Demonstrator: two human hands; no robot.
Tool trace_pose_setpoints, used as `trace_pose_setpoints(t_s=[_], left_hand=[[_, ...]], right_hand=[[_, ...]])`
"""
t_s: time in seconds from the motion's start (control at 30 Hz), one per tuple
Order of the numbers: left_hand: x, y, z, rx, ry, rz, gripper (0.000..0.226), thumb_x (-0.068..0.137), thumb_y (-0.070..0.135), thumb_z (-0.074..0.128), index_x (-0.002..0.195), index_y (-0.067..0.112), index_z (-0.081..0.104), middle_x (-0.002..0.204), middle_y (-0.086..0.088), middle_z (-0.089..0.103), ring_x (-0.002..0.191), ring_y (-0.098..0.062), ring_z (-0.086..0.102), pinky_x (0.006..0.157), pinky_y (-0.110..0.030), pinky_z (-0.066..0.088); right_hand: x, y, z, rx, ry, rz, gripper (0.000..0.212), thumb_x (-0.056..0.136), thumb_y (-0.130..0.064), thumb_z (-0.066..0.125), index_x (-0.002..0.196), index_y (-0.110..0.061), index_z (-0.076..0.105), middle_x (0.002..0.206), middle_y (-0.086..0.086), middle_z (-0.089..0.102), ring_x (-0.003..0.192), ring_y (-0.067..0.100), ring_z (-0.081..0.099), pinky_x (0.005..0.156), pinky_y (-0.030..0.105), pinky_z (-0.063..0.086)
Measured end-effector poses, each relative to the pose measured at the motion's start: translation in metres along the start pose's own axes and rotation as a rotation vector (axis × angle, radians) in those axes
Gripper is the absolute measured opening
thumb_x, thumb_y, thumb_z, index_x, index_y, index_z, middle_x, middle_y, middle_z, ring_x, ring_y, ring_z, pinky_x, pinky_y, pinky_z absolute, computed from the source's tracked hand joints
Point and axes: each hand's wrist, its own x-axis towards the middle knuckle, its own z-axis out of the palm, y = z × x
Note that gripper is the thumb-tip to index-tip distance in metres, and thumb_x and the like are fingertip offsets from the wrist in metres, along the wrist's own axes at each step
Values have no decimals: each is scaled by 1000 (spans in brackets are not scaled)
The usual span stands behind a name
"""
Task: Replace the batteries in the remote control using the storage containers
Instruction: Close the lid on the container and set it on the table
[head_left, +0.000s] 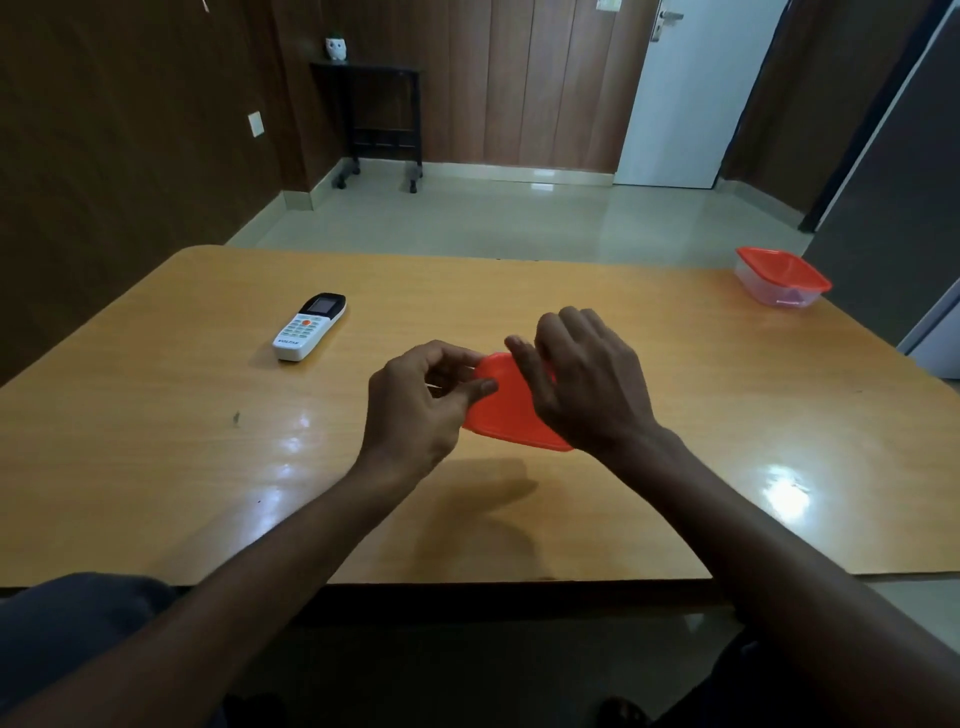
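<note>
A red-lidded container (506, 408) is held between both hands above the middle of the wooden table (156, 467). My left hand (421, 402) grips its left edge with thumb and fingers. My right hand (587, 379) lies over the lid's right side, hiding the clear body underneath. A white remote control (308, 327) with a dark screen lies face up on the table to the left, apart from both hands. A second clear container with a red lid (782, 276) stands at the far right corner.
Beyond the table's far edge are a tiled floor, a black stand on wheels (376, 119) and a white door (691, 93). A grey cabinet (904, 182) stands close to the table's right side.
</note>
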Motion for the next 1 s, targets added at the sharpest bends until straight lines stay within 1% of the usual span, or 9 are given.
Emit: trace_pose_setpoints(t_s=[0.17,0.23,0.33,0.47,0.57,0.67,0.83,0.93,1.0], left_hand=[[-12,4,0,-20,-15,94,32,81,23,82,112,18,76,100,11,72,90,0,68,80,-11,55],[-9,4,-4,-47,-32,19,33,80,25,83,111,20,76,100,12,73,90,2,69,79,-13,56],[-6,5,-9,-127,-32,-115,27,75,20,88,99,22,77,86,7,76,74,-2,72,67,-15,57],[-1,5,-16,-97,-15,-115,25,70,15,90,92,15,79,76,3,75,62,-3,69,59,-11,53],[-4,6,-18,-35,-59,-47,29,70,18,90,97,17,80,82,9,74,71,-3,70,65,-14,56],[-15,7,-14,-74,-35,-26,32,70,22,90,100,22,80,90,10,75,83,-3,71,75,-21,60],[-18,6,-11,-268,-46,-235,40,68,25,91,101,31,69,94,4,74,91,-12,72,81,-35,62],[-20,4,-9,-301,-76,-283,37,68,21,91,97,18,68,88,-6,74,86,-23,74,77,-44,65],[-18,6,-9,-276,-67,-264,33,69,18,91,93,14,69,86,-9,74,83,-27,74,72,-43,65]], right_hand=[[4,-4,8,46,-5,66,70,108,-50,20,69,-10,62,53,3,52,41,20,43,41,30,32],[10,-3,9,119,15,168,66,108,-45,24,53,-18,45,43,-5,38,34,14,35,41,26,25],[14,-7,15,199,-7,296,63,109,-39,31,47,-26,28,40,-12,28,33,5,28,45,22,18],[5,-17,15,215,63,255,53,109,-39,33,60,-21,40,51,-10,33,40,10,30,46,25,19],[3,-23,8,148,119,107,54,104,-53,31,76,-11,51,63,-5,39,45,13,31,41,20,15],[6,-23,7,183,111,52,57,106,-52,28,75,-10,52,60,-4,39,43,16,35,41,24,21],[14,-25,9,441,116,384,53,110,-30,40,59,-17,40,46,-7,34,40,7,33,47,20,26],[13,-25,10,502,122,535,58,110,-36,38,54,-21,35,46,-4,36,40,9,34,44,18,26],[11,-26,10,549,108,610,56,109,-43,36,60,-16,41,51,-3,41,46,8,37,48,27,33]])
